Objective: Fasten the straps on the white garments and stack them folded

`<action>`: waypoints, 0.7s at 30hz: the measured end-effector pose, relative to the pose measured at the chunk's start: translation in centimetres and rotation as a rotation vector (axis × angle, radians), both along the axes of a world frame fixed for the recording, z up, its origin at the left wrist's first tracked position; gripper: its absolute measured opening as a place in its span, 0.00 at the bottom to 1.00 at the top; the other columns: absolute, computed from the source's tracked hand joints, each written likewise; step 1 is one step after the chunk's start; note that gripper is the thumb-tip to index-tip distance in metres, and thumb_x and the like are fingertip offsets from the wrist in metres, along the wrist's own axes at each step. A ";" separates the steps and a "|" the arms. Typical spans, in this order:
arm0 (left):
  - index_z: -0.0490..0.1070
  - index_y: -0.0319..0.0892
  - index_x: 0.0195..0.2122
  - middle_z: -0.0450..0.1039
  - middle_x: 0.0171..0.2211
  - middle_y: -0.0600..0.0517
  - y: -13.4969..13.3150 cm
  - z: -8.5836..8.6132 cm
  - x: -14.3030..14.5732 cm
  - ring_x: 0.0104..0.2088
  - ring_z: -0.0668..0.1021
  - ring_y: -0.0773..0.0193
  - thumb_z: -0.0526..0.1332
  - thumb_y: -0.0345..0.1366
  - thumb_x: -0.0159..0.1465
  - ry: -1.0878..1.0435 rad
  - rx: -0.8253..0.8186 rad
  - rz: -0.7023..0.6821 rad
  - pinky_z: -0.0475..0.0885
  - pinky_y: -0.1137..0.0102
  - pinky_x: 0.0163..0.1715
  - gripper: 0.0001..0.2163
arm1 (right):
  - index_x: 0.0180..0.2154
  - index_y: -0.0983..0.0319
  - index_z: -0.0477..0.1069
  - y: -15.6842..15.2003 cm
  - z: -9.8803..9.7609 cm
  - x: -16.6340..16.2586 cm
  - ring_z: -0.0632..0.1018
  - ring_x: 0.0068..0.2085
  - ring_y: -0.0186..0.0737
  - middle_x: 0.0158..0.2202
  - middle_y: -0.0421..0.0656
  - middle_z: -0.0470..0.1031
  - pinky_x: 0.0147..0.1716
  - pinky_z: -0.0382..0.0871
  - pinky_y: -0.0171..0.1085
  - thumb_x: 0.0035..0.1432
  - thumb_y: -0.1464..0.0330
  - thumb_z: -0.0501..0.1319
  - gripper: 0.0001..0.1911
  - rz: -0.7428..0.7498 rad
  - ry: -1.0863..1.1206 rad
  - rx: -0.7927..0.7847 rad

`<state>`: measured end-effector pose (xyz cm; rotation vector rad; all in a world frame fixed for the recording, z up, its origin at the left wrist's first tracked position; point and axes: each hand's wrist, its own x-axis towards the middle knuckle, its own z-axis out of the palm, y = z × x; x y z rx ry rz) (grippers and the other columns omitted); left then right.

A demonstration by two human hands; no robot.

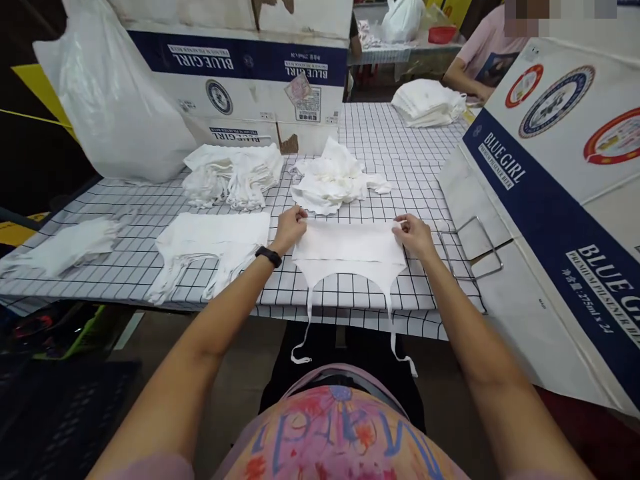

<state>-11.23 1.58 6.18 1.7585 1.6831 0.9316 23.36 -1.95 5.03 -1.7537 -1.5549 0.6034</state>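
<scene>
A white cloth garment piece with two thin straps [349, 243] lies spread on the checked tabletop before me, its straps dangling over the front edge. My left hand [291, 228] pinches its far left corner, and a black band circles that wrist. At the far right corner, my right hand [414, 235] grips the cloth between thumb and fingers. Just beyond it sits a loose heap of white cloth [330, 179]. Left of my left hand is a neat stack of similar white pieces [215, 240].
Another white cloth pile [235, 170] stands behind the stack. A crumpled white piece [70, 247] lies far left near a white plastic bag [120, 100]. Cardboard boxes [320, 60] wall the back, and another carton [550, 187] the right, beside a wire frame [473, 250]. Across sits a person [470, 70].
</scene>
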 end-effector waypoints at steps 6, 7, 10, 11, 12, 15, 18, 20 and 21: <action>0.74 0.39 0.50 0.74 0.57 0.40 -0.7 -1.7 1.2 0.60 0.73 0.46 0.60 0.25 0.59 0.327 0.186 -0.148 0.66 0.53 0.62 0.17 | 0.52 0.63 0.74 -0.1 -1.8 -0.4 0.76 0.53 0.55 0.55 0.56 0.77 0.56 0.68 0.51 0.57 0.69 0.62 0.20 -0.007 -0.120 0.078; 0.73 0.39 0.54 0.71 0.62 0.40 -1.5 -2.0 1.4 0.64 0.70 0.45 0.60 0.29 0.63 0.367 0.210 -0.223 0.64 0.50 0.65 0.17 | 0.53 0.63 0.75 -1.0 -2.3 -0.4 0.74 0.59 0.57 0.60 0.57 0.74 0.59 0.66 0.54 0.59 0.67 0.61 0.20 0.031 -0.168 0.109; 0.69 0.42 0.63 0.61 0.71 0.42 -4.1 -2.3 2.3 0.71 0.63 0.48 0.57 0.41 0.72 0.434 0.200 -0.501 0.56 0.47 0.72 0.20 | 0.55 0.61 0.75 -4.6 -3.3 -0.3 0.69 0.66 0.62 0.65 0.55 0.72 0.62 0.61 0.64 0.65 0.64 0.59 0.19 0.189 -0.315 0.130; 0.67 0.43 0.65 0.59 0.72 0.43 -4.8 -2.3 2.8 0.73 0.61 0.49 0.55 0.43 0.74 0.448 0.189 -0.576 0.52 0.47 0.74 0.21 | 0.54 0.60 0.76 -6.0 -3.3 -0.3 0.69 0.67 0.63 0.65 0.54 0.72 0.62 0.59 0.66 0.66 0.63 0.58 0.18 0.221 -0.339 0.117; 0.66 0.43 0.66 0.58 0.73 0.44 -5.4 -2.2 3.6 0.74 0.58 0.51 0.53 0.44 0.75 0.459 0.181 -0.634 0.50 0.47 0.75 0.21 | 0.53 0.60 0.77 -7.4 -3.2 -0.4 0.69 0.67 0.63 0.64 0.53 0.73 0.62 0.59 0.67 0.67 0.64 0.58 0.17 0.230 -0.347 0.122; 0.64 0.43 0.68 0.54 0.75 0.47 -6.3 -1.9 6.9 0.76 0.54 0.55 0.49 0.44 0.77 0.484 0.184 -0.754 0.46 0.50 0.76 0.22 | 0.51 0.59 0.78 -12.1 -2.4 -1.1 0.74 0.64 0.57 0.61 0.52 0.76 0.62 0.65 0.59 0.69 0.64 0.58 0.15 0.136 -0.280 0.265; 0.59 0.44 0.71 0.48 0.76 0.48 -6.5 -1.7 11.0 0.77 0.51 0.55 0.48 0.45 0.78 0.510 0.203 -0.866 0.45 0.51 0.76 0.24 | 0.48 0.58 0.79 -17.5 -1.9 -2.1 0.82 0.48 0.48 0.49 0.49 0.82 0.50 0.75 0.46 0.70 0.62 0.59 0.12 -0.058 -0.127 0.342; 0.54 0.45 0.73 0.45 0.77 0.49 -6.5 -1.9 13.4 0.77 0.48 0.56 0.47 0.46 0.78 0.523 0.205 -0.943 0.43 0.50 0.76 0.25 | 0.39 0.59 0.79 -20.8 -2.4 -2.7 0.82 0.36 0.45 0.36 0.45 0.83 0.40 0.75 0.42 0.69 0.59 0.62 0.12 -0.172 -0.015 0.251; 0.53 0.46 0.74 0.44 0.77 0.51 -6.4 -2.2 14.5 0.77 0.47 0.57 0.45 0.46 0.78 0.527 0.203 -0.974 0.42 0.50 0.76 0.25 | 0.37 0.59 0.78 -22.1 -2.9 -2.8 0.82 0.33 0.44 0.33 0.44 0.82 0.37 0.75 0.40 0.68 0.58 0.62 0.13 -0.214 0.046 0.179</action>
